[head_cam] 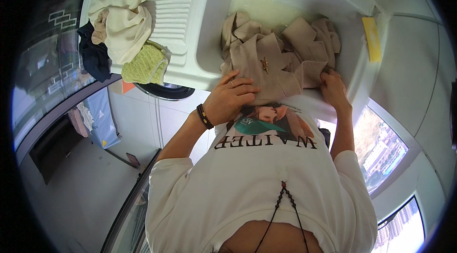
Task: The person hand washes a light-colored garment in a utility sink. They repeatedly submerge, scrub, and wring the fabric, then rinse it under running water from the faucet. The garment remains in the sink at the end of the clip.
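Observation:
A beige garment [267, 64] with collar-like flaps and a small gold-coloured ornament lies bunched in a white laundry sink [210, 21], its near part over the front rim. My left hand [234, 92], wearing a ring and dark bracelets, holds the garment's near left edge; its fingers lie over the cloth and the thumb is hidden. My right hand [334, 87] grips the right edge of the garment with curled fingers, partly hidden. Cloudy, yellowish water [264, 5] stands behind the cloth.
Left of the basin is a ribbed washboard [175, 14]. Cream fabric [128, 28], a dark cloth [94, 53] and a green towel [146, 64] lie along its left side, partly overhanging the edge. A yellow bar-shaped object [372, 39] rests on the right rim, near the wall.

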The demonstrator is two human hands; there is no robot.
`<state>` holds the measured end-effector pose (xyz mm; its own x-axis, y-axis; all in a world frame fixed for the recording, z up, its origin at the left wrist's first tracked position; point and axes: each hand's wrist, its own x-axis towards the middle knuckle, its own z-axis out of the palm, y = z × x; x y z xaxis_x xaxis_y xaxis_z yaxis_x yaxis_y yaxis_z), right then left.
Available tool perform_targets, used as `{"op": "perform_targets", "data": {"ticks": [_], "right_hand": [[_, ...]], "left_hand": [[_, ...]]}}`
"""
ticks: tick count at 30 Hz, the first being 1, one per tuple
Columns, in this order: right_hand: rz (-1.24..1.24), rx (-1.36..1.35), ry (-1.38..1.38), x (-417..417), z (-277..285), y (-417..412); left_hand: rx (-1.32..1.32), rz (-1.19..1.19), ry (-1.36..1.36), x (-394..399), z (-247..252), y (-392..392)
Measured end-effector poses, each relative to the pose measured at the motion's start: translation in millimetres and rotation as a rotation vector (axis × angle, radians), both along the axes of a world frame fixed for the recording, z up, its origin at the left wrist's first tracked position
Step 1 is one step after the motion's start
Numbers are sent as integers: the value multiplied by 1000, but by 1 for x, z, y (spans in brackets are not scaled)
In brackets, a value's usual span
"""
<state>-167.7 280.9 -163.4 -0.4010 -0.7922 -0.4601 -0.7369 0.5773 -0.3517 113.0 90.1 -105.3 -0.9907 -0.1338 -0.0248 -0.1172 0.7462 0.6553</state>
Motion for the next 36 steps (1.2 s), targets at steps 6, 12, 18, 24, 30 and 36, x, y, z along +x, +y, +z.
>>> {"op": "perform_targets", "data": {"ticks": [6,12,18,24,30,36], "right_hand": [[44,32,-50,-13,7,-7],[-21,-95,-101,-37,15,-20],[-136,-498,249,-78,-7,-84],[-272,-612,-42,-44,0,-115],[0,-263,-37,37,-53,-100],[341,-52,253,44,-89,-111]], "left_hand": [[30,-2,12,-3,2,-5],[61,15,18,-11,6,-23],[374,630,49,-67,-11,-100],[-12,678,-24,-79,-46,-114],[74,779,-537,-74,-93,-75],[-112,630,-710,-86,-123,-63]]}}
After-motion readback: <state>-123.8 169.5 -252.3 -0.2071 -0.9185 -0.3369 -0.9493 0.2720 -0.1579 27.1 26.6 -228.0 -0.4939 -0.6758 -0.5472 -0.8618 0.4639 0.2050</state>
